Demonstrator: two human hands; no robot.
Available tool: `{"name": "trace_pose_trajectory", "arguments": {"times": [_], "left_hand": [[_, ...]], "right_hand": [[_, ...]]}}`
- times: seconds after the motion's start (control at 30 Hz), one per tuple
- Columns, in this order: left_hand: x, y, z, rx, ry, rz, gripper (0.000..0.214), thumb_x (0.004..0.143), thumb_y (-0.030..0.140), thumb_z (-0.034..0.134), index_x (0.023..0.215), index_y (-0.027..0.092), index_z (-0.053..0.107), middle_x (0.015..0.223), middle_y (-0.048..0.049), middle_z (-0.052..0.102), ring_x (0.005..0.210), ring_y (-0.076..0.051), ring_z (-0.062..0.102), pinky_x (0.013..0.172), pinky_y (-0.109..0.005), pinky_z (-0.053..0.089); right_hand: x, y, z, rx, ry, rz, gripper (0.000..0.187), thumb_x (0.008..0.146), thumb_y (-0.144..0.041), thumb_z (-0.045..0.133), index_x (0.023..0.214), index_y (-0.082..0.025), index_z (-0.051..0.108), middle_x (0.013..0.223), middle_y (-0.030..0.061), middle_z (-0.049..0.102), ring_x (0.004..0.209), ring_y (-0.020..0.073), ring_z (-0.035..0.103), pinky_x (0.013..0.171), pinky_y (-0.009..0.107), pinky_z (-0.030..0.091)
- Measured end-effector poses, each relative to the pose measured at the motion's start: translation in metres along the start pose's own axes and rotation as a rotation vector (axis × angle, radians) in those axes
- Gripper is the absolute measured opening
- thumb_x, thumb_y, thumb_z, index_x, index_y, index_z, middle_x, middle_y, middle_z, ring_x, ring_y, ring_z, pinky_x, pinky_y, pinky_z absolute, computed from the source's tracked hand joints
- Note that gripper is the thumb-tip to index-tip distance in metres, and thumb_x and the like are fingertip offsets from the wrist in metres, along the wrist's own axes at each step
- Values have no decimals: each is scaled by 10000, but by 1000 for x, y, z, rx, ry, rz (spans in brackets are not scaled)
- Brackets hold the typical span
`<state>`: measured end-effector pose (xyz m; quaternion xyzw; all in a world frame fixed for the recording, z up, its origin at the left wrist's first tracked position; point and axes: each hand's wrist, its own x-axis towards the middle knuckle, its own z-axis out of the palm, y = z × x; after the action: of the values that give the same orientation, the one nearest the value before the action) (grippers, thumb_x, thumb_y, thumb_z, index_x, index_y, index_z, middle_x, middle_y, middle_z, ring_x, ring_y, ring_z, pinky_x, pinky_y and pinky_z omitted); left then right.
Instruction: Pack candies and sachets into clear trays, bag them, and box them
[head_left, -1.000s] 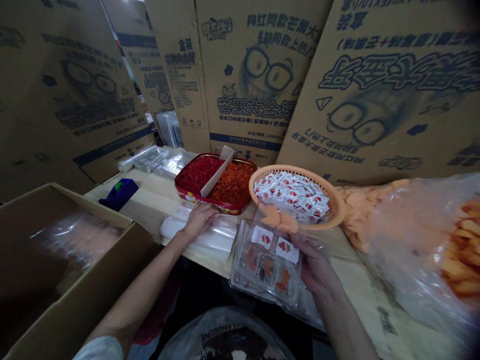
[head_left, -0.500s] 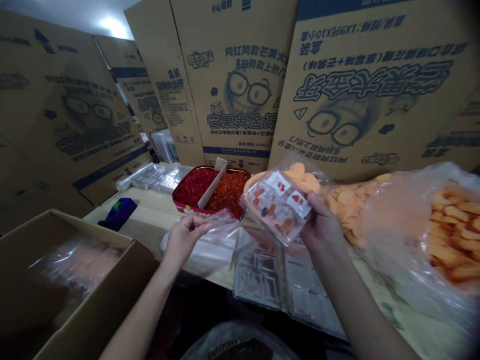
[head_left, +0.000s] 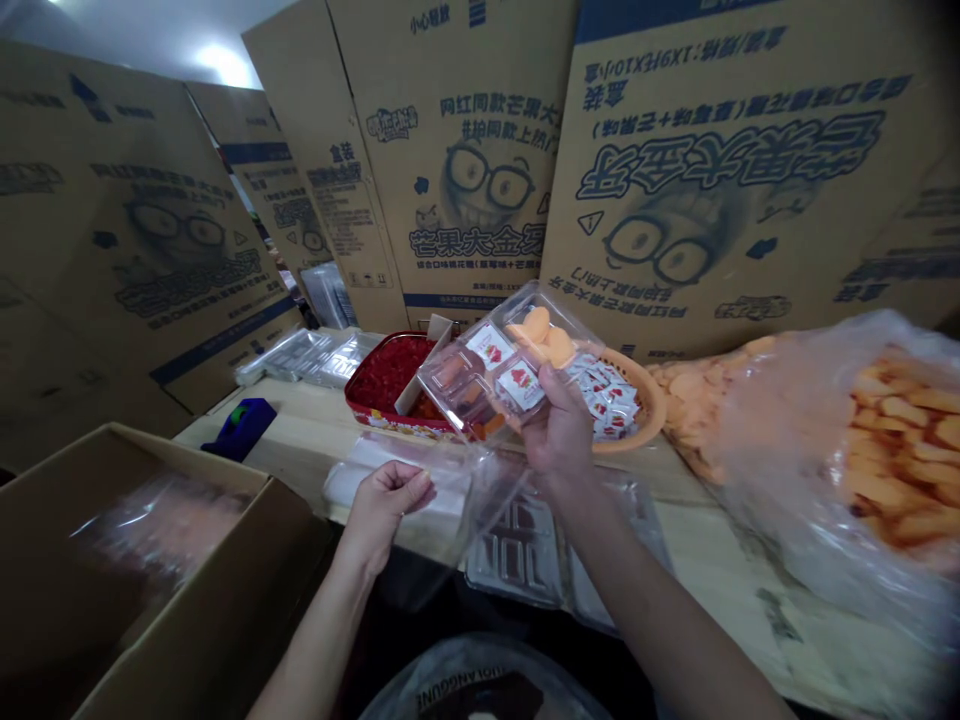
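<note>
My right hand (head_left: 559, 430) grips a clear plastic tray (head_left: 454, 375), tilted above the table. Its compartments hold white sachets (head_left: 489, 345) with red prints, orange chips (head_left: 546, 335) and darker orange pieces. Below and to its left, my left hand (head_left: 391, 500) pinches the edge of a thin clear plastic bag (head_left: 487, 490), which stretches towards the tray. Whether the bag touches the tray I cannot tell. Under the bag lie a stack of clear sleeves (head_left: 375, 462) and further moulded trays (head_left: 517, 550) at the table's front edge.
Behind stand a red tin (head_left: 386, 385) with a divider and an orange basket (head_left: 651, 405) of sachets. A large bag of orange chips (head_left: 892, 440) fills the right. At left are a blue tape dispenser (head_left: 240, 428) and an open carton (head_left: 262, 520). Tall cartons (head_left: 480, 70) wall the back.
My right hand has moved left with the tray and turned it, so its contents face me and the sachet basket shows. My left hand has shifted slightly right and down, still pinching the bag.
</note>
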<state>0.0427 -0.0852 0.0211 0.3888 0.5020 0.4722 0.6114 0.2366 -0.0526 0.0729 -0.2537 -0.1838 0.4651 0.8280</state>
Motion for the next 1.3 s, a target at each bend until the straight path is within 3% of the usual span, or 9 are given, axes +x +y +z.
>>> {"name": "trace_pose_trajectory", "arguments": {"times": [0.2, 0.6, 0.8, 0.93, 1.03, 1.3], "left_hand": [[-2, -5, 0, -116, -27, -88, 355, 478, 329, 823, 614, 123, 568, 572, 4, 628, 566, -99, 599, 680, -263, 522], [0, -8, -5, -270, 135, 0, 347, 519, 347, 804, 635, 128, 561, 608, 15, 621, 592, -78, 585, 649, -217, 518], [-1, -7, -5, -161, 76, 44, 333, 568, 376, 770, 658, 124, 571, 627, 9, 630, 565, -84, 587, 629, -233, 516], [-2, -1, -2, -56, 25, 66, 356, 579, 367, 764, 800, 132, 611, 637, 12, 639, 493, -79, 566, 543, -209, 481], [-2, 2, 1, -45, -8, 29, 383, 592, 360, 757, 880, 142, 629, 687, -1, 662, 555, -103, 605, 568, -214, 484], [3, 1, -3, -100, -1, 83, 306, 653, 380, 711, 805, 130, 619, 677, -9, 655, 548, -94, 605, 535, -188, 448]], "right_hand": [[-3, 12, -8, 2, -15, -11, 197, 653, -259, 686, 815, -206, 587, 775, -37, 664, 757, 120, 622, 780, 287, 506], [-1, 11, -26, -34, -89, 204, 211, 649, -201, 702, 837, -186, 608, 840, -3, 699, 684, 116, 629, 622, 237, 531], [1, 8, -26, -82, -126, 212, 252, 638, -182, 713, 867, -198, 610, 822, -12, 705, 709, 128, 644, 616, 239, 547], [3, 3, -25, -136, -185, 267, 268, 611, -180, 739, 836, -195, 596, 818, -8, 704, 695, 136, 648, 630, 259, 555], [5, 1, -25, -151, -208, 307, 267, 611, -190, 742, 838, -194, 601, 837, -2, 703, 674, 130, 642, 613, 252, 552], [6, -1, -28, -236, -263, 336, 266, 642, -236, 727, 887, -178, 639, 903, 39, 700, 771, 167, 649, 735, 303, 540]]}}
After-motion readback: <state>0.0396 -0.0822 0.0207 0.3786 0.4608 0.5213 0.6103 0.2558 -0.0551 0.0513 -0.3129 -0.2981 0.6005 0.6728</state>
